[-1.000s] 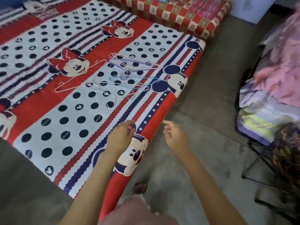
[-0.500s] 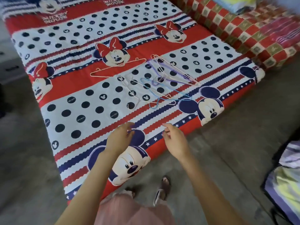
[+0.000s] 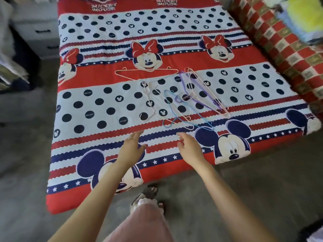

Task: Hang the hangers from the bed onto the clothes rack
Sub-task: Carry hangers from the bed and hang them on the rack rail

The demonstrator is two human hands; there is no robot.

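Head view, looking down over bed (image 3: 104,151) with red, white and navy cartoon-mouse cover.

Hangers: loose cluster lying flat on cover, mid-bed, none in hand.
- Pale pink hanger (image 3: 146,71), farthest from the person, lying crosswise on red band just below bow-wearing mouse face.
- White hanger (image 3: 149,100), left side of cluster, on polka-dot band.
- Blue hanger (image 3: 172,109), nearest the hands, hook end on zigzag red stripe; overlapping a pale one beside it.
- Purple hanger (image 3: 197,95), right of blue, overlapped by further pale hangers (image 3: 208,95) running diagonally toward right edge of cluster. Exact count in overlap: cannot tell.

Left hand (image 3: 132,148): extended over near part of bed, fingers straight and spread, released, holding nothing. Fingertips short of blue hanger's hook, no contact with any hanger.

Right hand (image 3: 189,146): extended alongside, fingers loosely relaxed, slightly bent, holding nothing. Close to near end of blue hanger, apart from it.

Both forearms bare, reaching from lower frame. Pink garment (image 3: 139,222) and sandalled feet (image 3: 150,191) at bed edge on grey floor (image 3: 244,198).

Surroundings: red-and-gold checked mattress (image 3: 286,48) against right side of bed; grey drawer unit (image 3: 43,32) at upper left. Clothes rack: out of frame.
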